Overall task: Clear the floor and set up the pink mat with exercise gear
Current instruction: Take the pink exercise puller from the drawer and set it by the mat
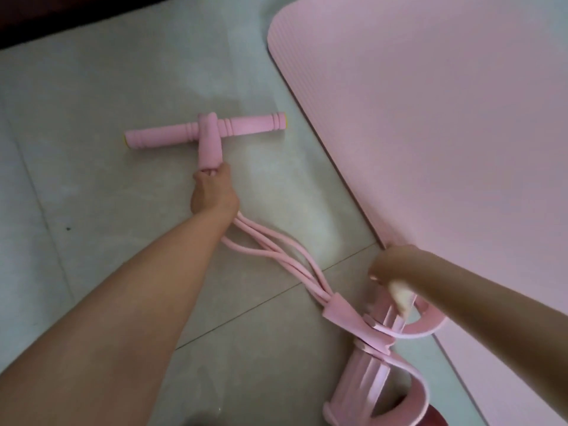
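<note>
While my left hand point(215, 192) closes around the tubes of the pink pull-rope exerciser point(212, 139), just below the padded sleeve that joins them to the handle, the whole thing lies stretched across the tiled floor point(92, 87). Its handle bar point(246, 126) is a straight foam grip, ribbed in a few bands near the middle and near each end, with a thin yellow cap showing at both tips. It lies flat on the tiles, crosswise to my arm, near the rounded corner of the pink mat point(430, 118) but not touching it. From under my fist the elastic tubes point(270, 250) run back toward me (three or four of them, I cannot count for sure), loose and slightly splayed, gathering again into a flat pink connector point(341, 312). Beyond that come the foot pedals point(362, 382), ribbed pink pieces with wide strap loops curving over them, lying partly on the tiles at the mat's long edge.

My right hand point(390, 269) is down over the upper pedal loop, fingers curled, and blurred; it seems to grip something pale there, but I cannot tell what, or how tightly.

The mat lies unrolled and flat on the floor, finely ridged on top, filling the right side of my view. Nothing holds anything here in the way of bins or boxes.
</note>
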`<state>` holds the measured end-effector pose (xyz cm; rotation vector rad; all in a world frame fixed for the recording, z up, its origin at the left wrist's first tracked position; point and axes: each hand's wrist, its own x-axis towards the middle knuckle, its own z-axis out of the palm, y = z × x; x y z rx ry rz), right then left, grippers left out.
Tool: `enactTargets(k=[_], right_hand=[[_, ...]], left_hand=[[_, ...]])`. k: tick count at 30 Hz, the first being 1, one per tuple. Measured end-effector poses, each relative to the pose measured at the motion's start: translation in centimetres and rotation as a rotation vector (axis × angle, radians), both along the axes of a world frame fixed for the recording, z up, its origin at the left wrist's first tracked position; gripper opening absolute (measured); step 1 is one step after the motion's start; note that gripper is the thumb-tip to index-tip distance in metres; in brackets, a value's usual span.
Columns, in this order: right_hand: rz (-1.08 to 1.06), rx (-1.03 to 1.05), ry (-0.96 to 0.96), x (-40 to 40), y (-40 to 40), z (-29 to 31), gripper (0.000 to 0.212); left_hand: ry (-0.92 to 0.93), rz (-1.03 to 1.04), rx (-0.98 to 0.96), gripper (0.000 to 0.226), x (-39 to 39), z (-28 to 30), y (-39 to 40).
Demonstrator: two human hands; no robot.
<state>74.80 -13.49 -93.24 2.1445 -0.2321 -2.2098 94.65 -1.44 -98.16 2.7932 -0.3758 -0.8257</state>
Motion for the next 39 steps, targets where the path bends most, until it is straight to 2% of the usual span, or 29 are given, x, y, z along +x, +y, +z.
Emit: enactTargets(k=[3,5,6,8,10,11,13,16,21,27,30,33,36,39], right_hand=[[-0.119,0.117,0.02,-0.3,-0.7,0.1,0.052],[-0.321,0.225,-0.155,-0.8,-1.3,0.1,0.022],[-0.377,0.264,-0.252,-1.1,-1.2,0.0,0.019],[-0.418,0.295,-0.369,-1.4,-0.3,-0.1,0.035],[-0.391,0.33,-0.416,-2.0,1.2,-0.5,0.028],[-0.348,0.348,-0.392,-2.3,2.0,-0.6,0.03],[-0.144,0.341,-0.319,-2.9,3.1,-0.9,0.054],[-0.002,0.322,-0.324,-3.4,3.9,-1.7,0.051],[-0.137,0.321,-0.39,-4.7,3.9,-2.6,0.042],[-0.124,0.305,-0.407,-5.0,3.8,-2.6,0.047],[-0.113,0.313,-0.359,-4.6,3.9,-2.4,0.06],[-0.261,0.345,-0.301,-3.9,3.7,-1.9,0.075],[-0.357,0.328,-0.369,-2.5,3.2,-0.7,0.066],[-0.307,0.248,-0.573,-0.4,2.4,0.7,0.044]], left_hand=[[-0.023,0.034,-0.062,0.047,0.0,0.9,-0.9],[-0.03,0.06,-0.093,0.051,0.2,1.2,-1.6],[-0.042,0.061,-0.102,0.053,0.4,1.1,-2.0],[-0.06,0.058,-0.125,0.055,0.9,0.9,-2.9],[-0.055,0.046,-0.131,0.058,1.5,0.7,-3.4],[-0.033,0.018,-0.114,0.062,1.7,0.6,-3.5],[0.038,-0.045,-0.053,0.069,2.0,0.5,-3.6],[0.121,-0.05,-0.009,0.075,1.9,0.5,-3.6],[0.135,-0.024,-0.079,0.08,2.1,0.3,-3.9],[0.175,-0.056,-0.115,0.079,1.9,0.1,-4.3],[0.167,-0.116,-0.088,0.077,2.2,0.4,-4.1],[0.119,-0.121,-0.064,0.068,2.4,0.7,-3.4],[0.047,-0.125,-0.053,0.059,1.8,1.6,-2.6],[-0.007,-0.145,-0.01,0.048,1.1,3.2,-0.9]])
